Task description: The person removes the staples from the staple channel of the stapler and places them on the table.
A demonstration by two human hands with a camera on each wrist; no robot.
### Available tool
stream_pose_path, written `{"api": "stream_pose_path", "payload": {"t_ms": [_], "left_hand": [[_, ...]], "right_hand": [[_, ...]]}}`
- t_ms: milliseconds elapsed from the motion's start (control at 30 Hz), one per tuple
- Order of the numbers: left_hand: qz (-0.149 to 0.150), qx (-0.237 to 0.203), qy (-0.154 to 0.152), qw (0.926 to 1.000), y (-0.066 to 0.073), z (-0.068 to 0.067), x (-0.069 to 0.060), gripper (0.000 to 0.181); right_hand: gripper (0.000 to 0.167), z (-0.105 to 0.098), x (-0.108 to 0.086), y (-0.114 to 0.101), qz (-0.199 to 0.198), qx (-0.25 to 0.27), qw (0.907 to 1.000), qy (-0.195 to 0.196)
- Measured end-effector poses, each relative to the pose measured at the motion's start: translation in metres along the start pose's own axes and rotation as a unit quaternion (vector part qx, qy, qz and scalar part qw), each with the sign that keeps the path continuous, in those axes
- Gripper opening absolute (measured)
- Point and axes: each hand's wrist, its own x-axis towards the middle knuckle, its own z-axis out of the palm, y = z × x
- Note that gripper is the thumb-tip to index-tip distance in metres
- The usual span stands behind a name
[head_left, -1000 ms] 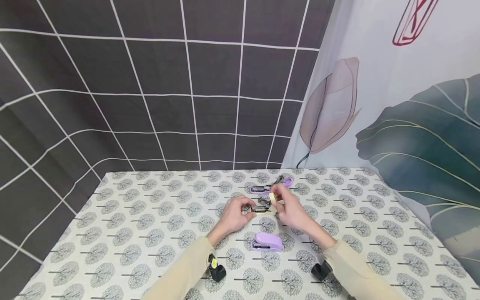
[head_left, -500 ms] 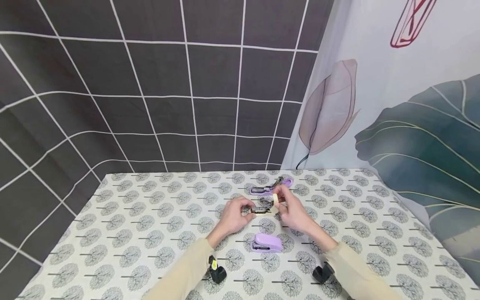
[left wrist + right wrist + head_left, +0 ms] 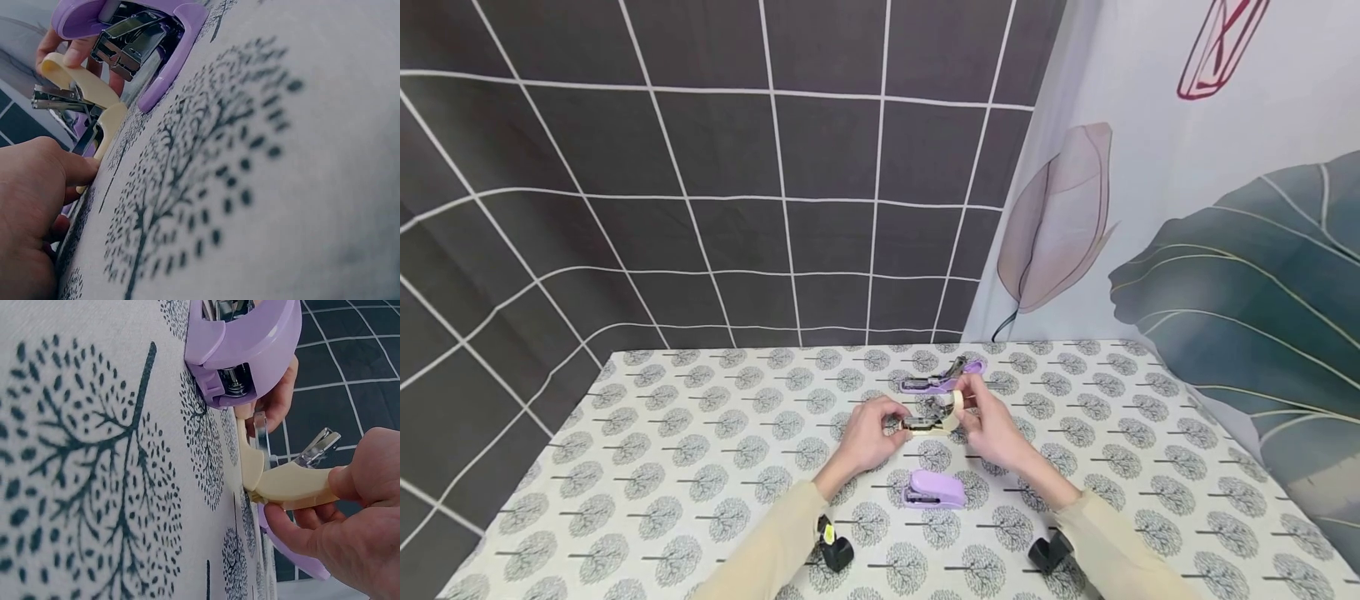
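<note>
So the cream stapler (image 3: 934, 430) is right in the middle of things here, on the table (image 3: 722, 533) between the person's 2 hands, and it's hinged wide open. The left hand (image 3: 869, 432) is pinching the far-left end of its base, thumb on the near side and fingertips curled over from behind. The right hand (image 3: 995, 431) has the cream lid (image 3: 297, 486) pinched between thumb and fingers at the other end, and that lid is tilted up and back off the base. You can see a shiny metal part (image 3: 320, 447) poking up at an angle by the lid in the right wrist view. Looks like the base sits flat on the tree-print cloth. There are 2 purple staplers around it too: the closed purple stapler (image 3: 934, 488) is nearer the person, lid down, apart from the hands, and the open purple stapler (image 3: 934, 386) is just behind the cream stapler, metal bits sticking up, partly hidden by the right hand. Can't tell if the fingers touch that last stapler. Beige sleeves (image 3: 767, 546) on the arms, 1 black camera (image 3: 835, 552) strapped at each wrist, dark grid curtain (image 3: 829, 237) behind.
</note>
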Motion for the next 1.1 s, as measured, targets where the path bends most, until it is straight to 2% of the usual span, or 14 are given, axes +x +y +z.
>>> {"api": "stream_pose_path", "payload": {"t_ms": [333,567,867,1100], "left_hand": [[-0.001,0.007,-0.002,1.0,0.001,0.0,0.001,0.024],[0.001,0.007,0.0,1.0,0.001,-0.001,0.001,0.023],[-0.008,0.007,-0.005,0.9999,0.002,-0.001,0.001,0.024],[-0.003,0.005,-0.002,1.0,0.003,0.0,0.0,0.022]], "right_hand": [[0.034,-0.002,-0.002,0.005,0.021,0.069,0.9974,-0.003],[0.035,-0.002,-0.004,0.007,0.038,0.081,0.996,0.004],[0.031,-0.004,-0.006,0.01,0.074,0.116,0.9905,0.003],[0.029,-0.004,-0.01,0.014,0.087,0.172,0.9812,-0.005]]}}
